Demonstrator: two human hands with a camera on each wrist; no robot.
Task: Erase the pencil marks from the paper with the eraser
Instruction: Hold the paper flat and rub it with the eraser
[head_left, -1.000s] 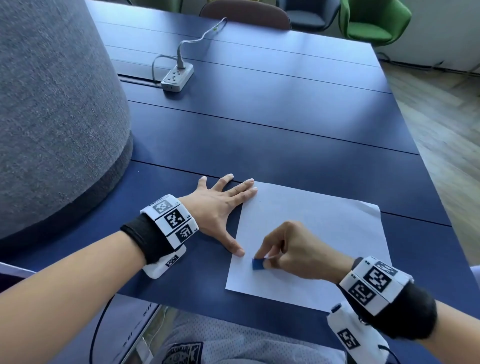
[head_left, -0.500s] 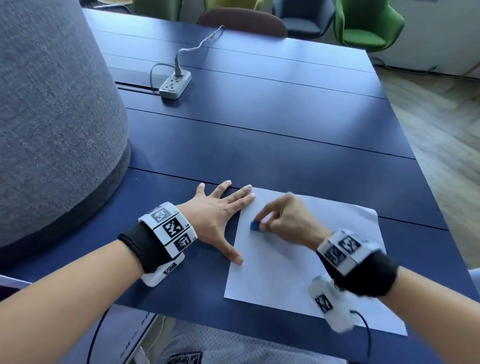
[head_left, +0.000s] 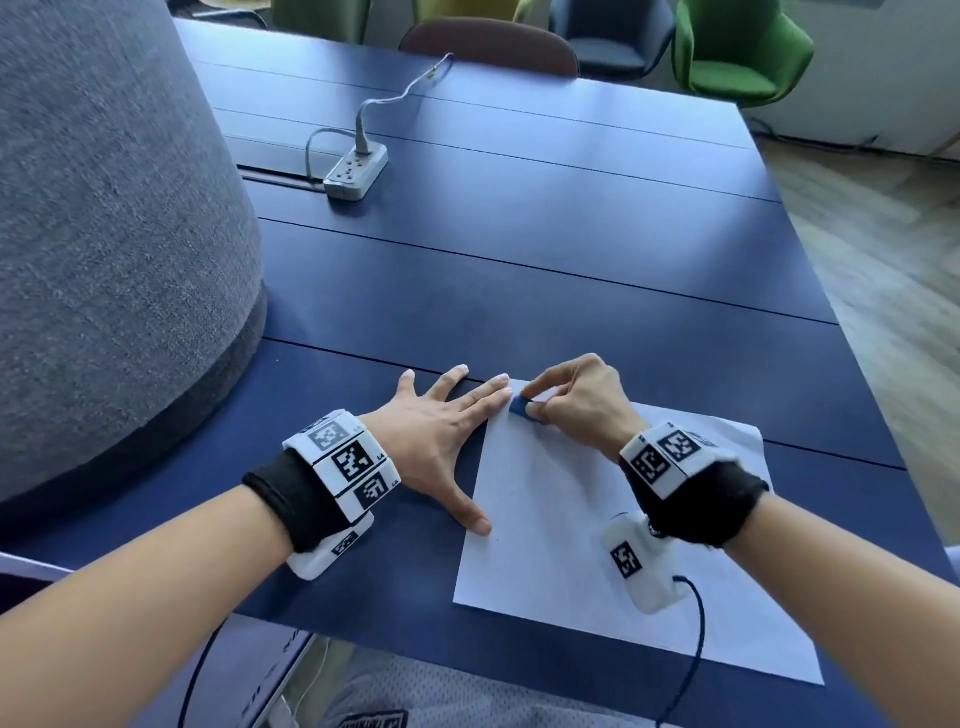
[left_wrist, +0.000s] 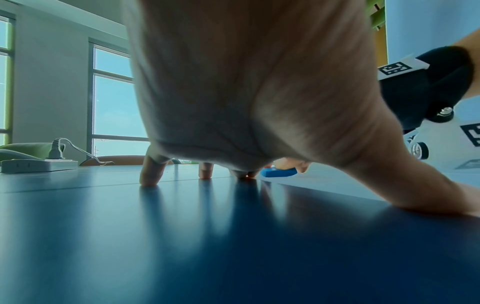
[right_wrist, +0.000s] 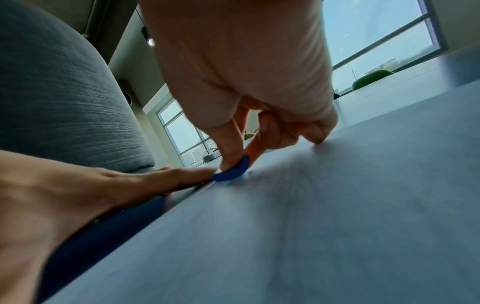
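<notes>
The surface (head_left: 519, 291) is deep navy blue, crossed by thin dark seam lines. The paper (head_left: 561, 545) is plain white, the eraser (head_left: 521, 405) bright blue. Both wrist bands (head_left: 345, 462) are white with black square-code patterns over black cuffs. The power strip (head_left: 356, 171) is white-grey, the big rounded shade (head_left: 104, 234) at left heathered grey, and the far right chair (head_left: 737, 52) green

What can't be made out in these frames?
- Pencil marks: none resolvable on the paper in the head view; too faint. Right wrist view is motion-blurred.
- Eraser: underside contact hidden by the right hand pinching it.
- Left hand: in the left wrist view the palm fills the frame; only fingertips show.
- Paper's near right corner: cut off behind the right forearm, head view.
</notes>
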